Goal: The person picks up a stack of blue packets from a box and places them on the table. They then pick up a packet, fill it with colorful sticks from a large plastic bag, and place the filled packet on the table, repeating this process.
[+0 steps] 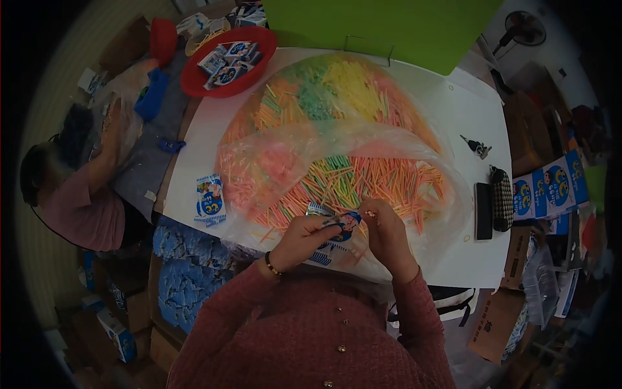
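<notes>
My left hand (298, 241) is closed round a blue and white printed packet (348, 223), held just above the table's near side. Close by on the right, my right hand (387, 240) is closed round a small bunch of thin sticks, whose pale pink ends (370, 213) show at its fingertips beside the packet's end. Behind both hands spreads a big heap of thin coloured sticks (337, 185), partly covered by a clear plastic bag (285, 146). More blue-striped packaging (321, 257) shows beneath my hands. A flat packet (210, 200) lies to the left.
A red basin (194, 85) with several packets stands at the back left. Keys (477, 147), a black phone (483, 211) and a checked pouch (501, 198) lie right. A green panel (382, 29) borders the back. Another person (87, 207) works at left, near a box of blue wrappers (188, 285).
</notes>
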The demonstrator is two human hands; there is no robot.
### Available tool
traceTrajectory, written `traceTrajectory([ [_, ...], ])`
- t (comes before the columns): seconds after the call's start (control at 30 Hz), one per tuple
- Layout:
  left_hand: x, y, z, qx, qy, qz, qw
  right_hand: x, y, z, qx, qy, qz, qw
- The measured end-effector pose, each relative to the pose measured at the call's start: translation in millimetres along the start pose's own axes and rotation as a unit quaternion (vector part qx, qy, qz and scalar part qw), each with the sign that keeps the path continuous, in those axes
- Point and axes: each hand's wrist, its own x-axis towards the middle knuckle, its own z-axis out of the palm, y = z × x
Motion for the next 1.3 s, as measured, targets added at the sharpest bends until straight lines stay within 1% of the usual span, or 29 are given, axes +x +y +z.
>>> traceTrajectory([
  [0.03,-0.7,-5.4,-2.7,0.000,0.001,0.000,1.000,-0.4,-0.2,-1.7,0.011,-0.009,0.012,1.000],
  [0.07,-1.2,-7.0,-4.5,0.005,0.011,0.039,0.999,-0.7,3.1,-1.6,0.012,-0.010,0.012,1.000],
  [0.1,-1.3,-8.0,-5.6,0.009,0.022,0.077,0.997,-0.7,8.4,-0.2,0.124,0.029,0.032,0.991],
  [0.13,-0.5,-8.6,-5.7,0.008,0.024,0.077,0.997,-0.7,11.1,0.8,0.234,0.068,0.052,0.968],
  [0.17,1.6,-8.0,-5.3,0.018,0.041,0.092,0.995,0.7,6.9,-0.8,0.235,0.067,0.052,0.968],
  [0.2,3.6,-6.2,-5.2,0.028,0.057,0.107,0.992,2.4,-0.5,-3.9,0.383,0.083,0.073,0.917],
  [0.23,3.4,-2.8,-6.2,0.027,0.057,0.107,0.992,3.7,-6.4,-6.0,0.521,0.098,0.094,0.843],
  [0.27,2.2,6.9,-6.6,0.034,0.029,0.066,0.997,5.1,-9.0,-6.8,0.520,0.099,0.094,0.843],
  [0.3,1.9,12.2,-6.3,0.042,0.000,0.024,0.999,7.4,-10.6,-7.4,0.517,0.069,0.056,0.851],
  [0.33,3.8,8.0,-5.8,0.042,-0.002,0.025,0.999,9.6,-11.1,-8.1,0.513,0.039,0.017,0.857],
  [0.4,7.9,1.0,-3.6,0.074,-0.019,0.114,0.991,13.9,-10.4,-9.3,0.506,0.036,0.009,0.862],
  [0.43,6.8,-1.2,-1.6,0.073,-0.019,0.115,0.991,15.2,-10.6,-9.2,0.502,0.029,0.001,0.865],
  [0.5,3.3,7.8,3.3,0.037,0.044,0.126,0.990,18.6,-20.5,-10.5,0.486,0.050,0.026,0.872],
  [0.53,2.3,5.8,0.6,0.038,0.047,0.125,0.990,19.3,-24.2,-10.2,0.470,0.073,0.051,0.878],
  [0.6,0.3,1.4,-5.5,0.023,0.062,0.071,0.995,13.4,-26.0,-9.4,0.462,0.043,0.040,0.885],
  [0.63,-0.2,0.8,-5.4,0.023,0.064,0.070,0.995,9.8,-27.2,-9.3,0.451,0.015,0.030,0.892],
  [0.67,-0.3,2.9,-4.2,0.021,0.082,0.071,0.994,7.4,-31.7,-8.4,0.452,0.014,0.030,0.891],
  [0.73,-0.8,9.8,-2.4,0.020,0.100,0.073,0.992,5.8,-42.1,-6.6,0.285,0.010,-0.016,0.958],
  [0.77,-1.7,14.7,-1.3,0.024,0.097,0.103,0.990,5.9,-40.3,-5.7,0.285,0.010,-0.016,0.958],
  [0.8,-2.2,16.7,-0.3,0.027,0.094,0.133,0.986,5.2,-37.0,-4.2,0.364,0.031,-0.010,0.931],
  [0.83,-1.2,14.4,0.6,0.026,0.094,0.132,0.986,4.3,-35.4,-3.4,0.440,0.052,-0.002,0.896],
  [0.87,0.7,10.6,1.5,0.045,0.103,0.191,0.975,6.4,-37.8,-4.2,0.440,0.053,0.000,0.896],
  [0.9,2.7,8.6,2.0,0.063,0.111,0.249,0.960,11.3,-42.6,-5.5,0.477,0.067,0.022,0.876],
  [0.93,4.4,8.4,2.1,0.062,0.109,0.250,0.960,14.3,-46.5,-5.6,0.513,0.081,0.044,0.853],
  [1.0,7.4,8.7,2.2,0.119,0.096,0.324,0.934,16.1,-51.9,-0.5,0.523,0.082,0.052,0.847],
  [1.07,7.0,5.9,2.9,0.107,0.090,0.318,0.938,17.9,-55.5,6.4,0.535,0.080,0.059,0.839],
  [1.13,6.1,6.0,0.9,0.098,0.086,0.312,0.941,18.4,-54.7,14.8,0.544,0.074,0.119,0.827],
  [1.2,7.3,9.4,-3.8,0.104,0.064,0.376,0.918,20.8,-46.1,15.7,0.558,0.073,0.113,0.819],
  [1.3,6.5,5.7,-8.5,0.116,0.050,0.386,0.914,20.2,-40.2,14.5,0.567,0.056,0.112,0.814],
])
